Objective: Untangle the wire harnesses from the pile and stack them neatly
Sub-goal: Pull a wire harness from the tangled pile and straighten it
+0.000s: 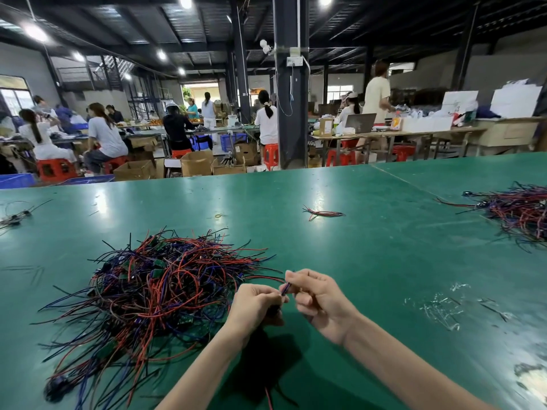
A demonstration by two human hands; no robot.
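A big tangled pile of wire harnesses (pixel 159 294), red, blue and black wires with small green boards, lies on the green table (pixel 370 261) at the near left. Just right of the pile, my left hand (pixel 254 306) grips a dark part of one harness. My right hand (pixel 319 300) pinches that harness's blue and red wires (pixel 286 288) between thumb and fingers, close beside the left hand. A red wire (pixel 268 396) hangs down below my hands. A small bundle of harnesses (pixel 324 214) lies alone further back at the middle.
Another heap of wires (pixel 521 211) sits at the far right edge. A few black wires (pixel 14 217) lie at the far left. Clear plastic scraps (pixel 441 309) lie to the right. Beyond the table, people work at benches among boxes and red stools.
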